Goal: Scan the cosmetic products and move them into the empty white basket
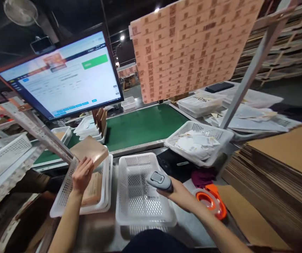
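Note:
My left hand [82, 174] grips a flat brown cardboard box [90, 150] by its near edge, raised over the left white basket [61, 200]. Another cardboard box [94, 188] lies inside that basket, partly hidden behind my wrist. In my right hand [178, 193] is a grey handheld barcode scanner [160, 180], its head pointing left. It hovers above the right side of a middle white basket [121, 207], through whose lattice bottom the table shows. My right fingers are wrapped around the scanner's handle, mostly hidden from view.
A monitor [69, 82] hangs at upper left. Behind the baskets runs a green conveyor belt [145, 123]. A basket of paper slips [211, 158] stands right of centre. An orange tape dispenser [219, 205] lies near my right forearm, beside stacked flat cardboard [272, 189]. A sheet of printed codes [193, 49] hangs above.

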Demonstrator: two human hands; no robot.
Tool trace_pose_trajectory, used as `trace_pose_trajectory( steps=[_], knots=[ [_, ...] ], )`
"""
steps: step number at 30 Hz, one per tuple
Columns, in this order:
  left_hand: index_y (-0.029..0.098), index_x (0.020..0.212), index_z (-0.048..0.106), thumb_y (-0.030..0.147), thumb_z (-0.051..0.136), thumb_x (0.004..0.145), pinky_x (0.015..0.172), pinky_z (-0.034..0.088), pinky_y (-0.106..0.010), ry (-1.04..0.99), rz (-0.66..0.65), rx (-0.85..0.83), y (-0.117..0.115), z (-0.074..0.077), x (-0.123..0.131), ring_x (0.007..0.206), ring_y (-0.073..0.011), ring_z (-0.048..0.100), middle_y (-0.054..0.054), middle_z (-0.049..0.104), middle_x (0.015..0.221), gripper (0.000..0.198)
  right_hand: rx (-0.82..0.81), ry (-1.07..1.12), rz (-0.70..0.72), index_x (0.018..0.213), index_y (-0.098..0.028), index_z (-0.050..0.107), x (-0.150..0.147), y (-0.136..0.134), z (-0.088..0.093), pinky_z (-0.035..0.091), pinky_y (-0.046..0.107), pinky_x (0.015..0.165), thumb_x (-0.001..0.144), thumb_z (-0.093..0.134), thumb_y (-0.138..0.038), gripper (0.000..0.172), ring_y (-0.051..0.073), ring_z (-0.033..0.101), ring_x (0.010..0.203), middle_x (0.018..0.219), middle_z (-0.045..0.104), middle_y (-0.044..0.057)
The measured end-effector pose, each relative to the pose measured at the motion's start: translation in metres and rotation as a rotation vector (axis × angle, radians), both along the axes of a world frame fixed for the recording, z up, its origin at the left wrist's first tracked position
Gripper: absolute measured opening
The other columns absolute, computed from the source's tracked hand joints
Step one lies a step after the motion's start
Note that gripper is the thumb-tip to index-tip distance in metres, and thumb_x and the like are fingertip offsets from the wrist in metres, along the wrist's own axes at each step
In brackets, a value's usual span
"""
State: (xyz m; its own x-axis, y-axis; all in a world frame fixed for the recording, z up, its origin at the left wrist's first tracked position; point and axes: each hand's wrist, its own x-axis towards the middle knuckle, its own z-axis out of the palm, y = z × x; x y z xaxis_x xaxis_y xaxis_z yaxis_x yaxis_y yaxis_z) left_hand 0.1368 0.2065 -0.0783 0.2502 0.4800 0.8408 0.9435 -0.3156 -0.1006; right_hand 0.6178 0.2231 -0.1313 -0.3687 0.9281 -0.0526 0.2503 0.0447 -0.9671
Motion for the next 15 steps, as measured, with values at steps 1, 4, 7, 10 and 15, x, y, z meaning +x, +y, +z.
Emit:
trace_pose_trajectory(
  steps=[1,4,7,10,15],
  knots=[
    [0.019,0.128,0.079,0.014,0.074,0.099,0.119,0.057,-0.052,0.116,-0.052,0.043,-0.005,0.002,0.014,0.131,-0.0329,0.074,-0.013,0.083,0.127,0.03,0.025,0.042,0.033,0.124,-0.019,0.074,-0.005,0.007,0.019,0.055,0.054,0.114,0.073,0.084,-0.05,0.061,0.038,0.072,0.126,0.132,0.079,0.014],
    [0.017,0.141,0.073,0.004,0.072,0.098,0.131,0.044,-0.056,0.315,-0.18,0.052,-0.015,0.005,0.046,0.14,-0.033,0.068,-0.014,0.082,0.131,0.045,0.129,0.059,0.103,0.126,-0.019,0.075,-0.022,0.024,0.069,0.055,0.055,0.116,0.076,0.086,-0.051,0.06,0.037,0.073,0.126,0.133,0.08,0.013],
    [0.014,0.148,0.067,0.002,0.063,0.102,0.136,0.035,-0.059,0.364,-0.265,-0.008,-0.018,0.002,0.064,0.151,-0.0326,0.058,-0.015,0.08,0.134,0.048,0.192,0.022,0.156,0.127,-0.018,0.076,-0.034,0.034,0.097,0.057,0.055,0.112,0.077,0.087,-0.046,0.058,0.037,0.074,0.122,0.129,0.081,0.012],
    [0.012,0.151,0.065,0.002,0.056,0.104,0.138,0.029,-0.06,0.389,-0.3,-0.027,-0.014,-0.007,0.078,0.156,-0.0325,0.051,-0.015,0.078,0.137,0.049,0.204,-0.023,0.186,0.126,-0.017,0.078,-0.035,0.039,0.1,0.057,0.055,0.112,0.078,0.086,-0.04,0.055,0.037,0.074,0.121,0.127,0.081,0.011],
    [0.016,0.153,0.064,0.004,0.057,0.103,0.138,0.033,-0.055,0.256,-0.271,-0.013,0.003,-0.033,0.12,0.147,-0.0311,0.062,-0.014,0.078,0.14,0.053,0.05,0.031,0.045,0.116,-0.016,0.08,-0.016,0.03,0.067,0.066,0.044,0.081,0.074,0.087,-0.043,0.051,0.029,0.076,0.086,0.101,0.082,0.01]
  ],
)
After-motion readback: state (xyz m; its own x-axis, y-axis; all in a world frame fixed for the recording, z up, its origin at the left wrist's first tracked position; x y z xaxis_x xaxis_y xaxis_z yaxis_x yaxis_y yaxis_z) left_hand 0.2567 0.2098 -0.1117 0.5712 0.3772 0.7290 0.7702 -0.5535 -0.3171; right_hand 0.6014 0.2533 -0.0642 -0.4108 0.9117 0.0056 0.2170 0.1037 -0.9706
